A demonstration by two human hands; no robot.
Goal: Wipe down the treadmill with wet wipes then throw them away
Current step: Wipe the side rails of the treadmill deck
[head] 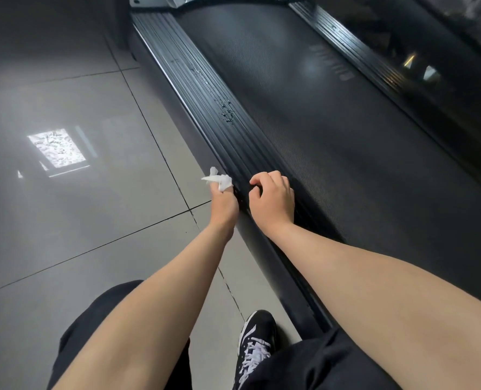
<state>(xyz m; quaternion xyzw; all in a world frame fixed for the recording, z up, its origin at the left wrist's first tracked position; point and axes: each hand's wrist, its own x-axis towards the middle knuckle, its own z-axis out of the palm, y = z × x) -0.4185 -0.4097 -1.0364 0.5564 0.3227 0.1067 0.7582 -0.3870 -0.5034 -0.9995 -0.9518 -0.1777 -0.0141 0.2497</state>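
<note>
While the left hand (pixel 224 202) sits at the outer edge of the treadmill (pixel 290 80), its grip is closed round a crumpled white wet wipe (pixel 219 180). The wipe is pinched at the fingertips, so a twisted corner sticks out towards the tiled floor (pixel 93 220). The right hand (pixel 273 197) rests just beside it on the ribbed side rail (pixel 202 88), with the fingers curled under and the thumb close to the forefinger. Nothing shows inside that grip.

The wipe is light, soft and limp, and being wet it probably clings to itself and wads up, as it looks here. A wad like this meets the rail with only a small patch. It would likely work better spread flat under the fingers and pressed down, so the cloth sinks into the grooves. It may tear if dragged hard over an edge, so a firm, even push seems right. Held only by a corner, it could slip out.

Further up the rail lies a cluster of water drops (pixel 226 112), which suggests the rail is damp but not evenly wiped. I judge the wiping to be under way, and I cannot tell whether the dark belt (pixel 360 170) has been done. A black shoe (pixel 254 342) with white laces stands on the floor beside the deck. No bin is in view.
</note>
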